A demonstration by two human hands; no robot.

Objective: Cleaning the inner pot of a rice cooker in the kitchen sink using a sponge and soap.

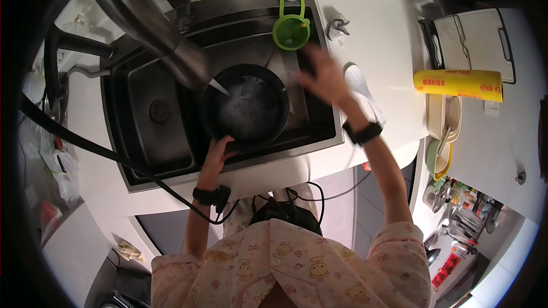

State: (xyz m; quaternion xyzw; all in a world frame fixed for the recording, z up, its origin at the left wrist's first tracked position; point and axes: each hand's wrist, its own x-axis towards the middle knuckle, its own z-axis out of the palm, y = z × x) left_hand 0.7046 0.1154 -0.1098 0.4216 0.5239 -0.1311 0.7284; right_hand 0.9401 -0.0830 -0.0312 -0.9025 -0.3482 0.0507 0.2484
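Note:
A round black pan (252, 107) with foamy water in it stands in the larger basin of the dark double sink (295, 147). Water runs into it from the spout of a dark faucet (188, 62). My left hand (218, 154) holds the near left rim of the pan, fingers over the edge. Blurred by motion, my right hand (323, 75) hangs above the basin's right side, fingers spread, with no object visible in it. Just beyond it, a green plastic strainer basket (291, 34) hangs by its loop around a dark fixture at the sink's back right corner.
Right of the sink lie a crumpled grey and white cloth (338, 29) and a light-coloured brush or scrubber (357, 79). A yellow roll of cling wrap (458, 84) is farther right, beside a white cutting board (475, 45). A black cable (141, 170) crosses the front left.

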